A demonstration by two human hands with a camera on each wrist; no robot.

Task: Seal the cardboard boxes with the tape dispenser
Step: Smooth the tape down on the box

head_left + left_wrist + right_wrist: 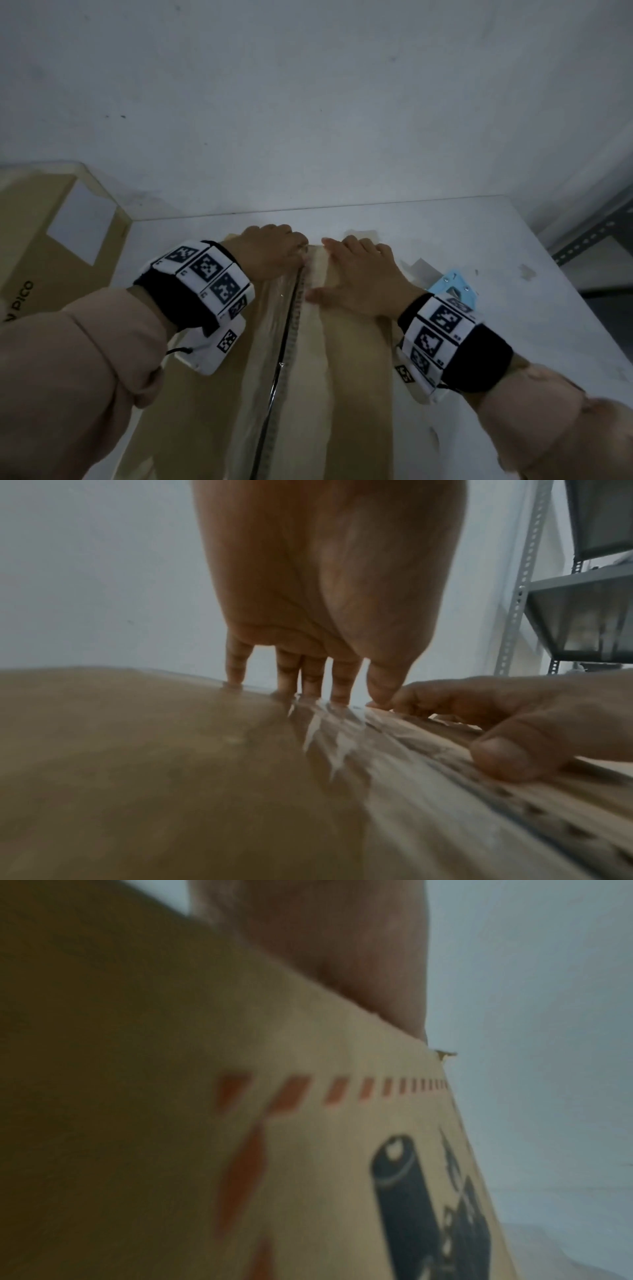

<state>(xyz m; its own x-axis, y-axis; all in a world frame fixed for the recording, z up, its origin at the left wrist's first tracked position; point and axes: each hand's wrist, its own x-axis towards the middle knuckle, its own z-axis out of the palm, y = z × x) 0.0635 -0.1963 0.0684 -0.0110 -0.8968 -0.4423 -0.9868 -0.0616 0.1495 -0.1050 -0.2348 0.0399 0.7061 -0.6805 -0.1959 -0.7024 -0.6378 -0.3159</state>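
A brown cardboard box (359, 377) lies on the white table, its flaps closed. Clear tape (308, 342) runs along its middle seam. My left hand (274, 246) is at the box's far end, straight fingertips (308, 685) pressing the tape (359, 750) down at the edge. My right hand (356, 274) lies flat on the right flap beside the seam, its thumb (503, 758) on the tape. The blue tape dispenser (452, 284) sits on the table right of the box, partly hidden by my right wrist. The right wrist view shows the box's printed side (308, 1150) under my palm (359, 947).
A second cardboard box (51, 246) with a white label stands at the left. The white table (531, 246) ends at a wall behind. A grey metal shelf (596, 233) stands at the right. Small pale scraps (421, 267) lie near the dispenser.
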